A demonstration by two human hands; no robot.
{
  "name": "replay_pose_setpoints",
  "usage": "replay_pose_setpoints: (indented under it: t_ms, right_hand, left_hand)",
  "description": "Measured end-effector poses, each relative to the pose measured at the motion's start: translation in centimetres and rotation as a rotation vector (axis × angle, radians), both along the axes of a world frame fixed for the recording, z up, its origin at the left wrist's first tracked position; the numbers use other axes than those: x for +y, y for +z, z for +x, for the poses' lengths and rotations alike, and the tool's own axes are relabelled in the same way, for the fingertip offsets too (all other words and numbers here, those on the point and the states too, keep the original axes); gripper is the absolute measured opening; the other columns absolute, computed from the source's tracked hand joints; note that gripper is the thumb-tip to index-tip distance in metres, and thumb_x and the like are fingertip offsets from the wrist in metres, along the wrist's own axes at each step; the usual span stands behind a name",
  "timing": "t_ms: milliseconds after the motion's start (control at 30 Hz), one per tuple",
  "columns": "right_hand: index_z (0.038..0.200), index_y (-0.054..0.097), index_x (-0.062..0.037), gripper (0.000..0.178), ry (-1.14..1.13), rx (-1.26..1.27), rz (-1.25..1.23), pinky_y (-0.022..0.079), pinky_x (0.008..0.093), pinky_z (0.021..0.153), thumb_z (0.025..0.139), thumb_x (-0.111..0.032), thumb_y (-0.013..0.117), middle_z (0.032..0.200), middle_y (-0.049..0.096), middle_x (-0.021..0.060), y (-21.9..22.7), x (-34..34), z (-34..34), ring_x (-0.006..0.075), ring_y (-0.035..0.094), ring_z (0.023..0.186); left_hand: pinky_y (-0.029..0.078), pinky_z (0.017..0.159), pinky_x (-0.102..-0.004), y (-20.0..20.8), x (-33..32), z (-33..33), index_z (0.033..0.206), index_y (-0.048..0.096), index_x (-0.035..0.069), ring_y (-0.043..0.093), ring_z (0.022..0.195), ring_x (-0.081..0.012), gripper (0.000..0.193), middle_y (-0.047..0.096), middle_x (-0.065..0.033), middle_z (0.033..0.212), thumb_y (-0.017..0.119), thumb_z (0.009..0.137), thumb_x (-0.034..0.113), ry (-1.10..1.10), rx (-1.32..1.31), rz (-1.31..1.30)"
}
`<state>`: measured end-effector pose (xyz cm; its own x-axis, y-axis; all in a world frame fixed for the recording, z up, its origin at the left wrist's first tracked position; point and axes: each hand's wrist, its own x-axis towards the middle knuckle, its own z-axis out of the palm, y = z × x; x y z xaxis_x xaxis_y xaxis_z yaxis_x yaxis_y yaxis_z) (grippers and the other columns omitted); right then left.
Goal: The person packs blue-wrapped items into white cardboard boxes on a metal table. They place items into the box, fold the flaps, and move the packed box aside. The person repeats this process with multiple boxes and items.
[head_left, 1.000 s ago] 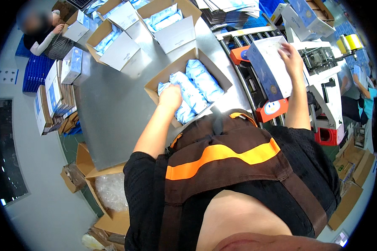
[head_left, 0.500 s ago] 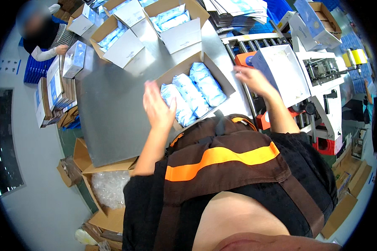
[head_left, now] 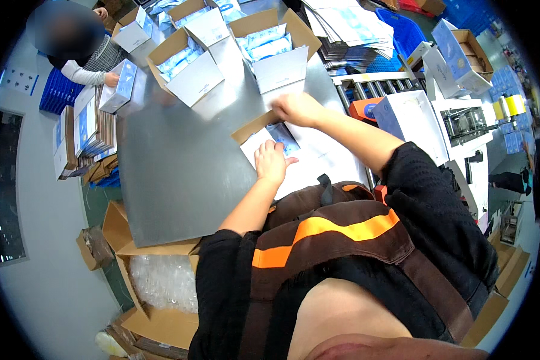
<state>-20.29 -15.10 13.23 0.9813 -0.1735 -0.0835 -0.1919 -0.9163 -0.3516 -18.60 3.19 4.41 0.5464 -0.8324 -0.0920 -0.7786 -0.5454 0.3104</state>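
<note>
In front of my body is a carton [head_left: 321, 163], its white side flaps folded inward. Through the gap between them shows part of a blue pouch [head_left: 288, 141]. On the left white flap rests my left hand [head_left: 271, 162], fingers stretched out and thumb apart, pressing it down. My right hand [head_left: 297, 110] is at the far edge, fingers curled at the right end of the raised brown far flap [head_left: 255, 128]. Its fingertips are slightly blurred. The carton's other pouches are hidden under the flaps.
Open cartons of blue pouches [head_left: 185, 63] stand farther back on the metal table [head_left: 180, 162]. At right is a roller machine [head_left: 462, 123] with a white box [head_left: 408, 120]. A co-worker's hand [head_left: 111, 79] touches a box at far left. Below left sits a carton of clear plastic [head_left: 162, 282].
The carton was open with three pouches showing; its side flaps now cover most of them. My left hand moved onto a flap, and my right hand moved left to the far edge.
</note>
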Motion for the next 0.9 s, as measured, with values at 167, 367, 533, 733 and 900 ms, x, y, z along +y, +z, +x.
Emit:
replay_pose_setpoints:
  t_ms: [167,367,533,733,900]
  right_hand:
    - [0.12,0.059,-0.0101,0.035,0.043,-0.127,-0.037,0.04,0.0456,0.101,0.093,-0.031,0.055,0.109,0.065,0.0126,-5.1,1.0,-2.5,0.0312,0.058,0.111]
    - [0.134,0.052,-0.0074,0.043,-0.037,-0.287,-0.095,0.028,0.044,0.114,0.095,-0.024,0.052,0.143,0.048,0.0116,-12.0,4.2,-11.4,0.0268,0.041,0.136]
    - [0.135,0.052,-0.0085,0.043,-0.161,-0.267,-0.118,0.027,0.044,0.115,0.095,-0.025,0.051,0.143,0.048,0.0097,-12.9,5.8,-14.7,0.0242,0.041,0.136]
    - [0.136,0.05,-0.0087,0.044,-0.348,-0.205,-0.1,0.024,0.0461,0.116,0.094,-0.02,0.054,0.144,0.047,0.0101,-12.7,-0.6,-22.6,0.0261,0.038,0.138]
    - [0.131,0.054,-0.007,0.042,-0.499,-0.219,-0.173,0.032,0.0433,0.113,0.09,-0.016,0.056,0.139,0.051,0.0129,-11.7,-4.2,-27.7,0.0286,0.044,0.133]
  left_hand:
    - [0.036,0.103,-0.0476,-4.6,1.7,-0.4,0.123,0.059,0.013,0.047,0.121,-0.0301,0.054,0.05,-0.0136,0.128,0.076,0.076,0.034,-0.257,-0.332,-0.589]
    - [0.015,0.115,-0.0577,-2.9,1.8,-0.3,0.145,0.034,0.001,0.02,0.144,-0.04,0.083,0.024,-0.0234,0.154,0.066,0.083,0.046,-0.327,-0.417,-0.148]
    - [0.007,0.116,-0.0565,-1.2,2.1,-2.4,0.147,0.018,-0.011,0.009,0.146,-0.0427,0.118,0.015,-0.0299,0.155,0.064,0.074,0.069,-0.429,-0.028,0.038]
    - [0.005,0.117,-0.054,-2.7,-6.9,-7.9,0.147,0.017,-0.012,0.008,0.147,-0.0409,0.122,0.014,-0.0285,0.156,0.058,0.073,0.076,-0.585,0.017,0.039]
    - [0.007,0.118,-0.0524,-2.6,-13.0,-13.9,0.147,0.021,-0.01,0.008,0.147,-0.0387,0.116,0.016,-0.0269,0.156,0.062,0.074,0.07,-0.678,0.048,-0.008]
